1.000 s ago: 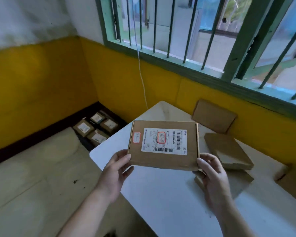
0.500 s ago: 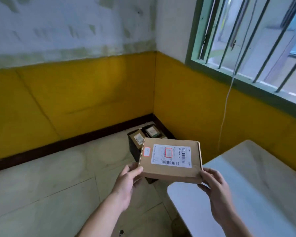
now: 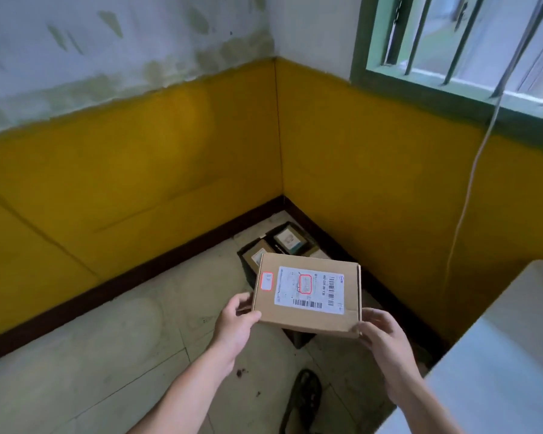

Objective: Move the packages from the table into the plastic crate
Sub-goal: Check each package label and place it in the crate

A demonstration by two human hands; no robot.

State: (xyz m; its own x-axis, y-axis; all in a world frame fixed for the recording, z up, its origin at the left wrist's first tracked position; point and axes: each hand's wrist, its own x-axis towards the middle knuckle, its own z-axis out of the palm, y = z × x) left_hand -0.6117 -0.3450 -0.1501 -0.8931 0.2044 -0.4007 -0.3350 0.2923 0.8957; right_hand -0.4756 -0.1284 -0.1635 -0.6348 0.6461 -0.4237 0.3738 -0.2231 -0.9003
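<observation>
Hovering at lower centre of the frame, the box (image 3: pixel 308 296) is pinched at its near corners by the left hand (image 3: pixel 235 324) and right hand (image 3: pixel 380 336), above the dark crate (image 3: pixel 298 339) in the floor corner, left of the table (image 3: pixel 499 355). Lowering it flat beside the packages (image 3: pixel 289 241) inside, releasing only once it rests, seems best.

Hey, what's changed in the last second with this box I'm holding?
The cardboard package has been carried left off the white table and now hangs over the black crate in the corner, which already holds other packages. The left hand and right hand grip its ends as before, label still up. Nothing was let go.
</observation>
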